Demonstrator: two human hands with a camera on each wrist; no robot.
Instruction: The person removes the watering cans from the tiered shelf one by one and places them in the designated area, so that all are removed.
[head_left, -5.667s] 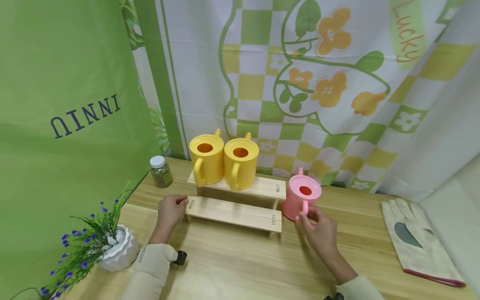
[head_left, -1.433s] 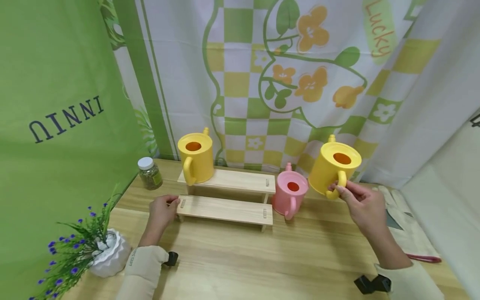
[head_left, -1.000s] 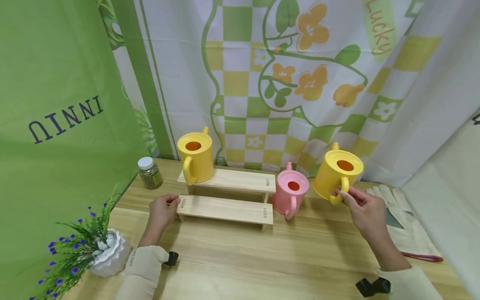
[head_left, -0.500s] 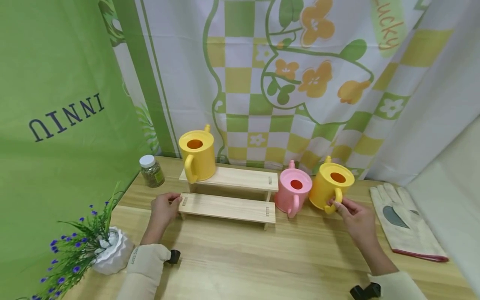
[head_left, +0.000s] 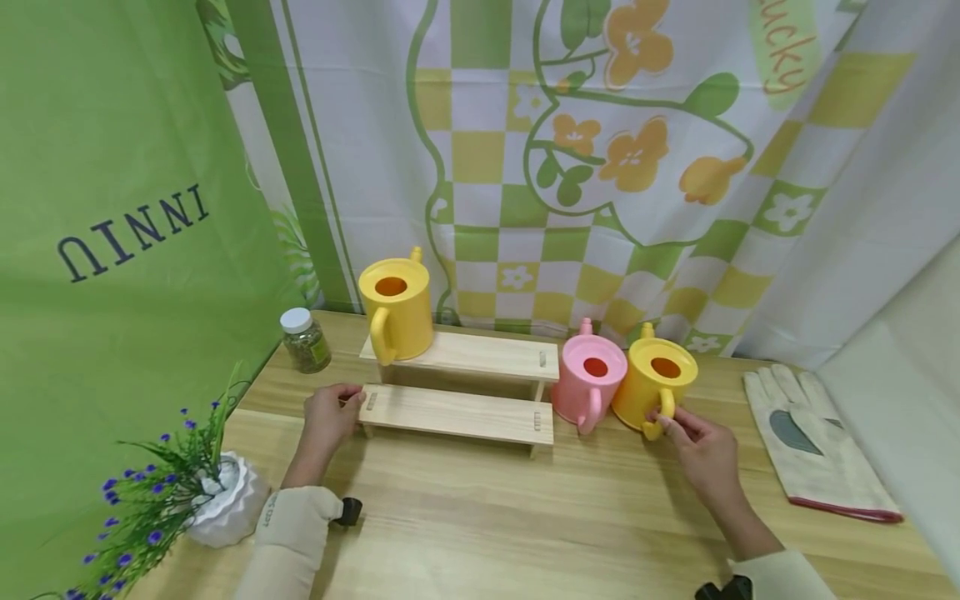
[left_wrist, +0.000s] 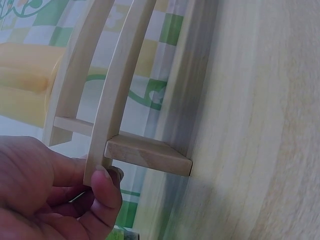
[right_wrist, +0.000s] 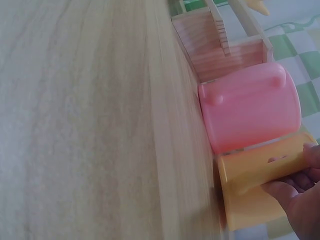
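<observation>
We pinch the handle of the yellow watering can (head_left: 654, 390) with our right hand (head_left: 701, 450), standing it on the counter (head_left: 525, 517) touching the pink can (head_left: 591, 381); our left hand (head_left: 330, 414) grips the wooden shelf (head_left: 457, 412) end, likely steadying it. Open counter lies toward the glove (head_left: 817, 446)

The green cloth (head_left: 112, 208) at the left bears dark letters, mirrored, reading "INNIU" backwards. The checked curtain (head_left: 600, 167) at the back carries orange "ucky" on a green patch by the upper right corner. The jar's (head_left: 303, 340) label is unreadable.
</observation>
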